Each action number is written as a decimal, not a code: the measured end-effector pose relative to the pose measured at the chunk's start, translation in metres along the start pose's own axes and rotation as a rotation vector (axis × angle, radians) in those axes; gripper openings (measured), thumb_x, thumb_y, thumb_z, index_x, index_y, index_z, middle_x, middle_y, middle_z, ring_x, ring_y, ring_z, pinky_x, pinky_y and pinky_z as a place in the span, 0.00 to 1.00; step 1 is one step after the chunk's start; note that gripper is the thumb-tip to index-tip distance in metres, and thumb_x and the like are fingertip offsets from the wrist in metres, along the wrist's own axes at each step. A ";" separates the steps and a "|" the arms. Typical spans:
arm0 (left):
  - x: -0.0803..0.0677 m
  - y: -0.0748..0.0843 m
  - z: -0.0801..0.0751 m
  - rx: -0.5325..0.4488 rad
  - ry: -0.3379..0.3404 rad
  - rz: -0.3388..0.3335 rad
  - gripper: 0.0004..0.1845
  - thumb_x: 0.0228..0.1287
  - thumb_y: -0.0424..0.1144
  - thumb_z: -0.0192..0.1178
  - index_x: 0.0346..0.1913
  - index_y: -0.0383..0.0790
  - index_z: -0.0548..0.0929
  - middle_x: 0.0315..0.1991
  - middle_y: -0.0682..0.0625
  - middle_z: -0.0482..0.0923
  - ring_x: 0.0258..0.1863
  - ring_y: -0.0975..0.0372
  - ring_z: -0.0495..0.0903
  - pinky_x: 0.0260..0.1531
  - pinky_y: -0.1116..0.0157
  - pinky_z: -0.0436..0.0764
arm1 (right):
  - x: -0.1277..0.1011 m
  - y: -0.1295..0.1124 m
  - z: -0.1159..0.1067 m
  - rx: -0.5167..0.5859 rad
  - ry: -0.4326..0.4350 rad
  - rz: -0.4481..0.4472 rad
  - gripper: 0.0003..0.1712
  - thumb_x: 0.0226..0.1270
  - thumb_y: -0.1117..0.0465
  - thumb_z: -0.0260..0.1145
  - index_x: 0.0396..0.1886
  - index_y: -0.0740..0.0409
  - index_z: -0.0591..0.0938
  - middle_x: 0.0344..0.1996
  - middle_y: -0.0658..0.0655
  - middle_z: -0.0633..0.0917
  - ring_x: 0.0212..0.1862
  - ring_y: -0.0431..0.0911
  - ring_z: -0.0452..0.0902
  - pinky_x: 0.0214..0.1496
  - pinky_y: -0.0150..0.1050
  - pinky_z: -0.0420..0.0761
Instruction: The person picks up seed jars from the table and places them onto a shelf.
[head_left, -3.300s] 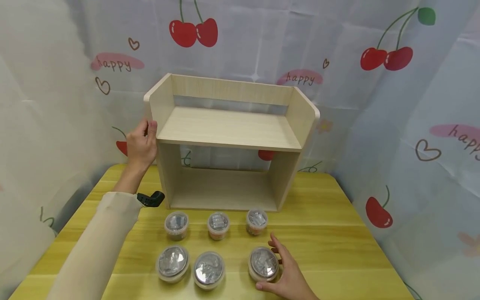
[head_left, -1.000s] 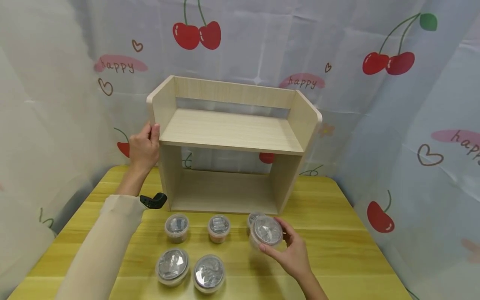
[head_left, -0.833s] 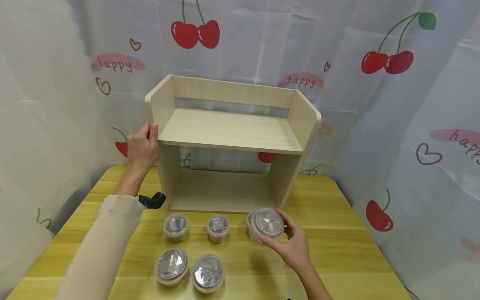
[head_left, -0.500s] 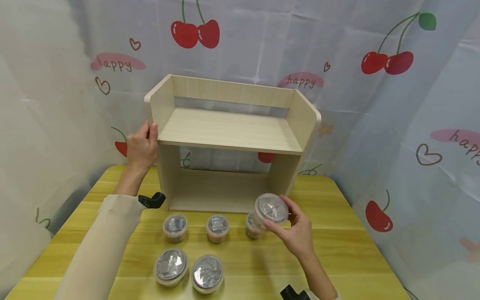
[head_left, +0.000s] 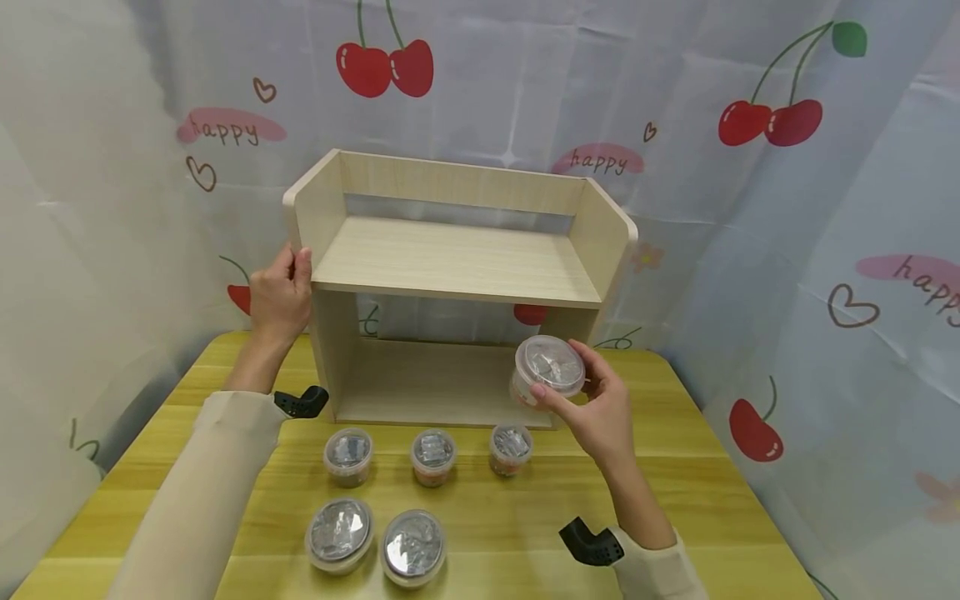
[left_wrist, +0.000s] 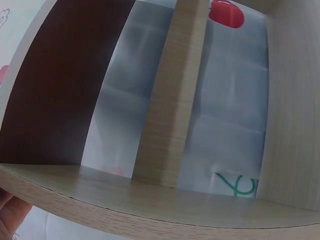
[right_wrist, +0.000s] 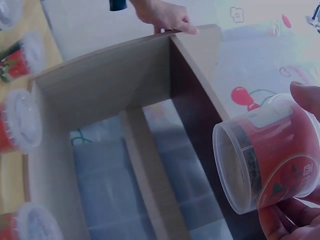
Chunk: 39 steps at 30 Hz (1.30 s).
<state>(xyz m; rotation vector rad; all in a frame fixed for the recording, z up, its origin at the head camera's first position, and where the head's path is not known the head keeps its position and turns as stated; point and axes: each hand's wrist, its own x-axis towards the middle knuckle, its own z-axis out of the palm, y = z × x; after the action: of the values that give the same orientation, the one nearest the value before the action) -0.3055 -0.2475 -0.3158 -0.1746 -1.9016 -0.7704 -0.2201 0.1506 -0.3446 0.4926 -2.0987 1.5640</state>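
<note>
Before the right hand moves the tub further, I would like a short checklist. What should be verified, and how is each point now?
1. Left hand holds the shelf: ok, it grips the left side panel.
2. Right hand has a grip on the tub: ok, thumb and fingers are round it.
3. Tub off the table: ok, it is held in the air.
4. No tubs standing just before the shelf: not ok, three small tubs stand there in a row.
5. Lid tightly closed: cannot tell.
6. Gap between tub and shelf: cannot tell, they overlap in view.
</note>
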 end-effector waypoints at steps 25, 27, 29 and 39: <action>0.000 -0.001 0.000 0.001 -0.001 0.002 0.15 0.74 0.37 0.53 0.35 0.26 0.76 0.26 0.32 0.79 0.22 0.46 0.76 0.25 0.69 0.69 | 0.066 -0.030 -0.001 0.008 0.099 0.014 0.39 0.50 0.63 0.78 0.63 0.68 0.75 0.49 0.63 0.82 0.40 0.45 0.76 0.41 0.28 0.76; 0.000 -0.001 0.000 0.001 -0.002 0.000 0.15 0.74 0.37 0.53 0.35 0.25 0.76 0.26 0.32 0.79 0.23 0.46 0.76 0.25 0.66 0.70 | 0.069 -0.032 -0.002 0.008 0.100 0.019 0.39 0.51 0.63 0.78 0.63 0.67 0.75 0.49 0.63 0.82 0.40 0.46 0.76 0.41 0.28 0.76; 0.000 -0.001 0.000 -0.001 0.000 0.001 0.15 0.74 0.37 0.53 0.36 0.25 0.76 0.27 0.31 0.80 0.23 0.45 0.77 0.25 0.60 0.73 | 0.073 -0.033 -0.002 0.004 0.103 0.022 0.39 0.51 0.62 0.78 0.63 0.67 0.75 0.49 0.63 0.82 0.40 0.46 0.76 0.40 0.28 0.76; -0.001 -0.003 0.003 0.000 0.035 0.012 0.15 0.74 0.37 0.53 0.34 0.25 0.75 0.24 0.32 0.77 0.21 0.45 0.75 0.24 0.66 0.66 | 0.091 -0.039 0.002 -0.026 0.111 0.039 0.40 0.52 0.57 0.79 0.64 0.66 0.76 0.49 0.62 0.82 0.40 0.47 0.76 0.40 0.29 0.77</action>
<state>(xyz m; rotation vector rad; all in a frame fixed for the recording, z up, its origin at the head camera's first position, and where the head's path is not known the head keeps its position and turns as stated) -0.3088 -0.2479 -0.3183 -0.1713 -1.8658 -0.7606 -0.2739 0.1374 -0.2622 0.3499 -2.0537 1.5471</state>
